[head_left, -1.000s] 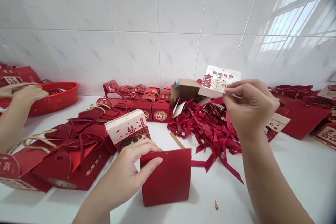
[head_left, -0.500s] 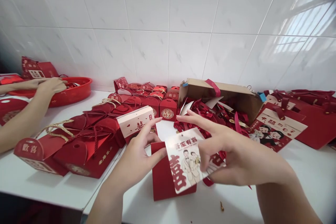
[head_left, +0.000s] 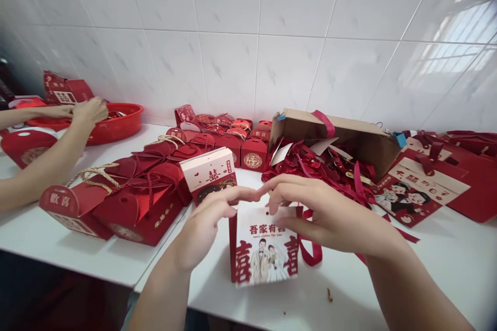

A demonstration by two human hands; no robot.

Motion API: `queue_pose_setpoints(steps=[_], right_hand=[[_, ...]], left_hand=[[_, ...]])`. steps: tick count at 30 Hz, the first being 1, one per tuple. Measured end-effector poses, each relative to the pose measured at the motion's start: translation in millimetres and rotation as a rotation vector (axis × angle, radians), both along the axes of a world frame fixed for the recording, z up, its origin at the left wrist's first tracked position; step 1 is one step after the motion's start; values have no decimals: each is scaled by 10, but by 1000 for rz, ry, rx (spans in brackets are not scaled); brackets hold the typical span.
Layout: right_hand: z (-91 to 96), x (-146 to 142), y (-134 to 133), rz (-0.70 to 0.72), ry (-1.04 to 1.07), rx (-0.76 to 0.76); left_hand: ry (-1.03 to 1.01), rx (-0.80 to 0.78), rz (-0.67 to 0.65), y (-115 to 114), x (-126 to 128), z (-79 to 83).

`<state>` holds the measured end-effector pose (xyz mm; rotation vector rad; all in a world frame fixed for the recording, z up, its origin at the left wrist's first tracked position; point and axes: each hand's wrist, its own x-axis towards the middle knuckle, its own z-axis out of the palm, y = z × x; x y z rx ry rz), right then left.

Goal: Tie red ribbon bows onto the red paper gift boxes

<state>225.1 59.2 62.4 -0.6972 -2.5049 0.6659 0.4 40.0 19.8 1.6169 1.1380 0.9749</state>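
Observation:
A white card [head_left: 266,253] printed with a couple and red Chinese characters stands against the front of a small red gift box [head_left: 233,248]. My right hand [head_left: 310,212] is at the card's top edge, thumb on its front and fingers curled over the top, closed on it. Over the box's upper left corner is my left hand [head_left: 209,222], its fingers stretched toward my right fingertips, thumb apart from them. The hands hide the box's top. A dark red ribbon [head_left: 311,256] hangs in a loop beside the card's right edge.
A cardboard box [head_left: 341,126] spills ribbons and tags. Finished-looking red boxes [head_left: 143,207] stand left, beside a white-topped box [head_left: 209,173]. A co-worker's hands [head_left: 89,111] reach over a red basin [head_left: 128,121]. A printed gift bag [head_left: 419,191] leans right. A small gold piece [head_left: 330,295] lies in front.
The card, tilted and held before the box, now sits upright and squared against its front. My hands have come together above it. The camera view has shifted slightly.

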Motion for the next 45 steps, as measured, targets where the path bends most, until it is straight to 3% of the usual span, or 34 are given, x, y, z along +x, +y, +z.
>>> queue_pose_setpoints(steps=[3, 11, 21, 24, 27, 31, 34, 36, 39, 42, 45], right_hand=[[-32, -13, 5, -99, -44, -47], [-42, -4, 21, -156, -38, -155], [-52, -39, 25, -134, -29, -189], [-9, 13, 72, -49, -18, -255], [-1, 157, 262, -91, 139, -327], [-191, 423, 732, -583, 542, -148], [-432, 547, 1090, -866, 493, -41], [-577, 541, 1267, -894, 399, -14], [-736, 398, 1424, -827, 231, 24], [-848, 171, 1469, -756, 82, 70], [-950, -27, 1422, -769, 10, 130]], left_hand=[[-76, 36, 10, -4, 27, 8], [219, 222, 17, -78, 220, 50], [272, 178, -50, -68, 191, 42], [305, 171, -57, -73, 171, 36], [307, 132, -39, -63, 169, 38], [287, 58, -34, -21, 176, 31], [284, 38, -40, 12, 169, 17], [280, 46, -53, 26, 160, 13], [274, 40, -77, 31, 149, 16], [279, 4, -94, 21, 143, 18], [288, -1, -98, 14, 141, 11]])
